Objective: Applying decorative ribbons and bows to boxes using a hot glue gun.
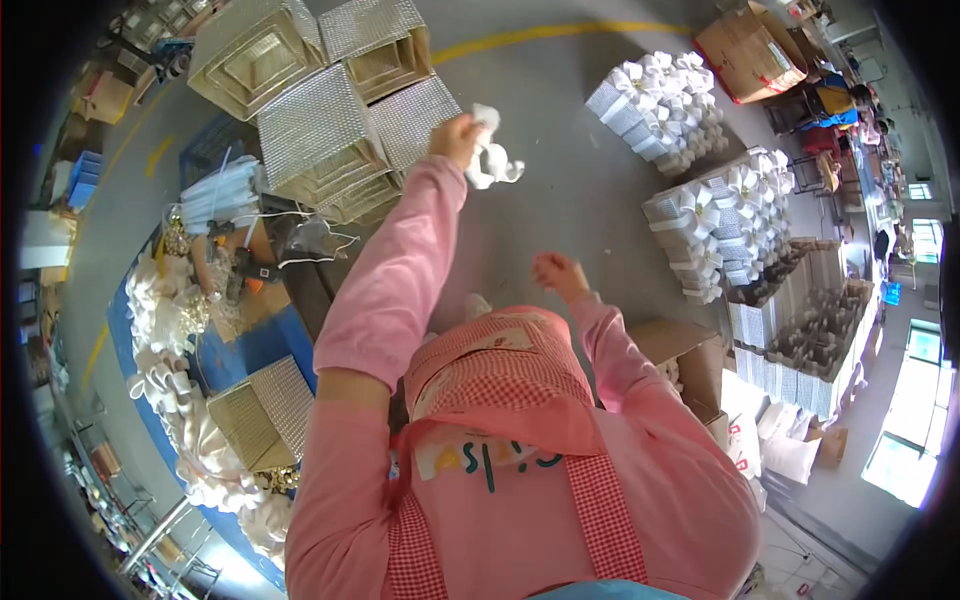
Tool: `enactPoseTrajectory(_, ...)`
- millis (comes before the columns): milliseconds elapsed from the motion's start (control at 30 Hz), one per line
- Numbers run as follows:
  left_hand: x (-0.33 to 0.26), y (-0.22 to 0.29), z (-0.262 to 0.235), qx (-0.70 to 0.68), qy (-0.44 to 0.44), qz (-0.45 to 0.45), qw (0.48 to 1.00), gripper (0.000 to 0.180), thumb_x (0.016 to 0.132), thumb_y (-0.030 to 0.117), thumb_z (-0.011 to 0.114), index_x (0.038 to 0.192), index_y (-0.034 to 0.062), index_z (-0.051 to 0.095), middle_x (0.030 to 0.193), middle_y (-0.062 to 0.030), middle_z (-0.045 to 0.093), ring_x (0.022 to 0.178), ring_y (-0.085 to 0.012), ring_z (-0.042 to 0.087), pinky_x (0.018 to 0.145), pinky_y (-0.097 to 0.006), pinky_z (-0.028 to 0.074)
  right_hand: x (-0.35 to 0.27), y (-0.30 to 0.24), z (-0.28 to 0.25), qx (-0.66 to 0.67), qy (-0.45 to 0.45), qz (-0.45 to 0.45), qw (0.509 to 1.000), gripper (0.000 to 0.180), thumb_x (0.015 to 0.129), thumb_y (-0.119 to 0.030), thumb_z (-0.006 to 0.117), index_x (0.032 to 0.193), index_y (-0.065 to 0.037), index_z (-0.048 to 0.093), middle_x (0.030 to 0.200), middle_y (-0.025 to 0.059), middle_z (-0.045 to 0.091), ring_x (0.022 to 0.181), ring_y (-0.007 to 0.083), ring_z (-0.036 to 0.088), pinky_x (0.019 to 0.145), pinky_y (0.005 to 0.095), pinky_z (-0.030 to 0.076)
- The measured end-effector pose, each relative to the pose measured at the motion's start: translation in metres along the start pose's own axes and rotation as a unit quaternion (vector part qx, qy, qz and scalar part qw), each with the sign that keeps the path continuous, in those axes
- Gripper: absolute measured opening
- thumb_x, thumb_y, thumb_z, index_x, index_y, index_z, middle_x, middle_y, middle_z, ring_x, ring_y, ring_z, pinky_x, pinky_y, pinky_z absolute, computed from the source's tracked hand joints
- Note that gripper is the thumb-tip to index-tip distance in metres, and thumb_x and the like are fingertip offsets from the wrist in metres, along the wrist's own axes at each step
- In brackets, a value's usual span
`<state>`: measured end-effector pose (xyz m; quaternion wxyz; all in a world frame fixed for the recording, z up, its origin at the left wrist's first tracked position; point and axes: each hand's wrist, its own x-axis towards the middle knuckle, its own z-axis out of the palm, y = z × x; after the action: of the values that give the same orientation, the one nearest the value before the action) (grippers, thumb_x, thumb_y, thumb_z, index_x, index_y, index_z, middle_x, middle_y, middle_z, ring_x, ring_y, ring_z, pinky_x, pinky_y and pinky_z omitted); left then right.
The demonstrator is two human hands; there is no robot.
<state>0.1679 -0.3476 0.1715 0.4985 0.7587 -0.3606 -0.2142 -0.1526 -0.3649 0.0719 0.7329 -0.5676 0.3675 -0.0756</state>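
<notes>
My left hand (455, 138) reaches far out over the floor, its fingers closed on a white ribbon (487, 150). The ribbon dangles in loose curls to the right of that hand, its lower end bent up. Just left of the hand stand several silvery, textured boxes (318, 118), stacked with their hollow, nested insides facing me. Nearer my body, my right hand (560, 275) hovers above the floor with its fingers curled in, and nothing shows in them.
At right stand stacks of silvery boxes topped with white bows (720, 215), and nested boxes (795, 320) beside an open carton (680, 355). A blue-topped table (235, 355) at left carries white ribbons (165, 390) and a box (262, 415). A brown carton (750, 50) sits far right.
</notes>
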Motion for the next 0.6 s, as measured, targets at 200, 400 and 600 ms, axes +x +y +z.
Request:
enactPoseTrajectory(200, -0.022, 0.032, 0.004, -0.402, -0.134, -0.064, 0.903, 0.028, 0.088, 0.005, 0.047, 0.114, -0.0035, 0.052, 0.102, -0.0113, 0.062, 0.09, -0.0175, 0.061, 0.079, -0.028, 0.049, 0.049, -0.164, 0.031, -0.005, 0.099, -0.151, 0.983, 0.025, 0.085, -0.023, 0.058, 0.1, -0.003, 0.059, 0.081, 0.0004, 0.059, 0.066, 0.007, 0.052, 0.053, 0.0206, 0.04)
enactPoseTrajectory(400, -0.052, 0.022, -0.018, -0.112, -0.01, -0.035, 0.993, 0.025, 0.087, 0.01, 0.052, 0.111, 0.0044, 0.056, 0.088, -0.0057, 0.063, 0.077, -0.0096, 0.059, 0.067, -0.022, 0.046, 0.096, -0.199, 0.096, -0.024, -0.063, -0.049, 0.997, 0.027, 0.083, -0.029, 0.061, 0.1, -0.008, 0.061, 0.083, -0.0019, 0.059, 0.073, 0.0066, 0.053, 0.058, 0.0213, 0.041)
enactPoseTrajectory(600, -0.081, 0.0, -0.05, -0.122, 0.038, 0.002, 0.992, 0.033, 0.087, 0.012, 0.049, 0.12, 0.0082, 0.049, 0.092, -0.0153, 0.063, 0.084, -0.0248, 0.062, 0.072, -0.033, 0.048, 0.114, -0.177, 0.129, 0.027, -0.076, 0.0, 0.997, 0.028, 0.081, -0.029, 0.064, 0.099, -0.008, 0.061, 0.085, -0.0011, 0.06, 0.075, 0.0077, 0.056, 0.065, 0.02, 0.044)
